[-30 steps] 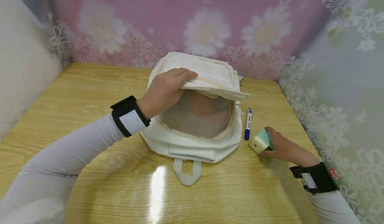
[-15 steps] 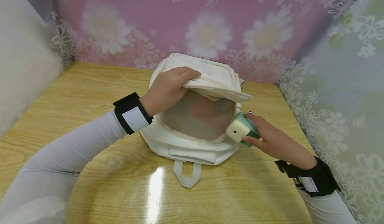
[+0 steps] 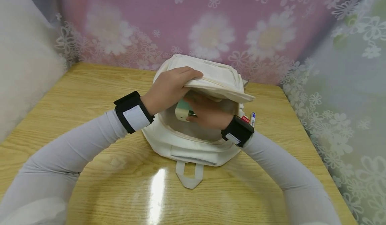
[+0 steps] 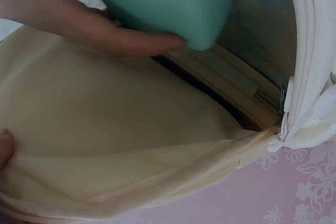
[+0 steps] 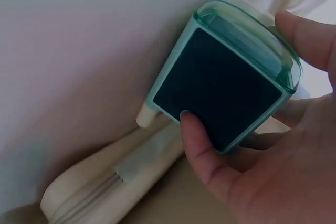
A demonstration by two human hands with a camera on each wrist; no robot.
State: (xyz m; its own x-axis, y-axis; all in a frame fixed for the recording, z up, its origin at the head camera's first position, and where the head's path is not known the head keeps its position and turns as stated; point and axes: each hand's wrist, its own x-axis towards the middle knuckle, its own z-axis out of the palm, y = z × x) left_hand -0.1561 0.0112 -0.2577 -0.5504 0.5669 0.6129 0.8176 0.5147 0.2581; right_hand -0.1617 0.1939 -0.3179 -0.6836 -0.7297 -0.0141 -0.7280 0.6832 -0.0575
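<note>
A white backpack [image 3: 193, 149] lies on the table with its main compartment unzipped. My left hand [image 3: 169, 89] grips the edge of its front flap [image 3: 221, 91] and holds it raised. Inside the opening, my right hand [image 3: 208, 113] holds a boxy green-and-cream pencil sharpener [image 3: 182, 113]. In the right wrist view, fingers and thumb clasp the sharpener [image 5: 220, 85], whose dark panel and clear green end show. From the left wrist, the sharpener [image 4: 168, 17] appears above the bag's cream lining [image 4: 115, 103]. The flap hides part of my right hand in the head view.
A blue-capped marker [image 3: 253, 119] lies on the wooden table [image 3: 120, 191] right of the backpack, partly behind my right wrist. The bag's carry loop [image 3: 189, 178] points toward me. Flowered curtains [image 3: 211, 27] stand behind and to the right.
My right hand has carried the pencil sharpener left from the table beside the marker into the backpack's opening. My left hand keeps the flap raised, almost unmoved.
</note>
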